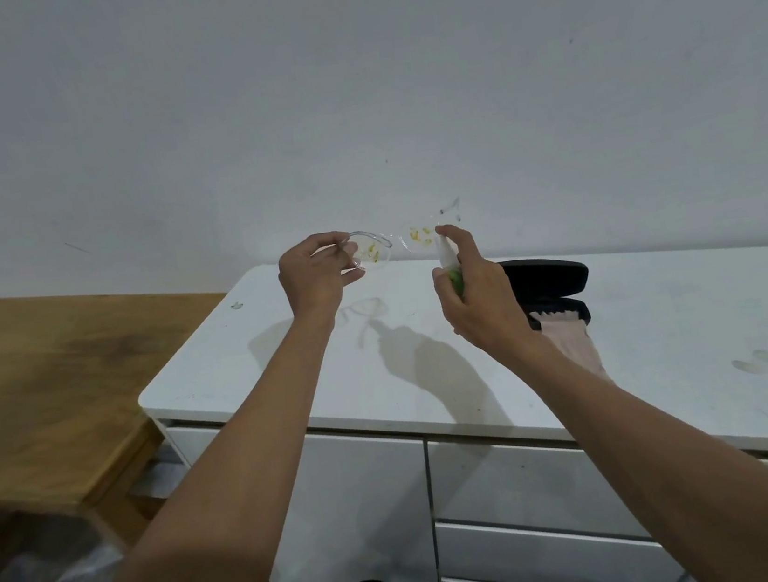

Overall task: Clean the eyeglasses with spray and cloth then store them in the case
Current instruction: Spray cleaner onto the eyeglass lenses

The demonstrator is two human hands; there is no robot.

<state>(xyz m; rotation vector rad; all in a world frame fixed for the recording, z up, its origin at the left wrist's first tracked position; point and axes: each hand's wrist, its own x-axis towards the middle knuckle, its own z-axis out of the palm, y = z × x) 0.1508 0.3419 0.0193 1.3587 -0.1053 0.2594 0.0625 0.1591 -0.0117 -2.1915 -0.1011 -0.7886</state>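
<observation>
Above a white cabinet [284,367], a person's left hand [316,275] pinches clear-framed eyeglasses [390,243], their lenses flecked yellow. The right hand [475,293] grips a small spray bottle [449,265] just beside them. An open black case [552,288] and a pale cloth [569,339] rest on the cabinet top.

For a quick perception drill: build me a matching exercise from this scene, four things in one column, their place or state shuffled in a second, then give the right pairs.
Things
1. eyeglasses
2. spray bottle
3. case
4. cloth

Place or state
A. lying open on the white cabinet top
B. gripped in the right hand, nozzle end near a lens
C. pinkish, spilling out of the open case
D. held up by the left hand, lenses smeared with yellow spots

Pairs: 1-D, 2-B, 3-A, 4-C
</observation>
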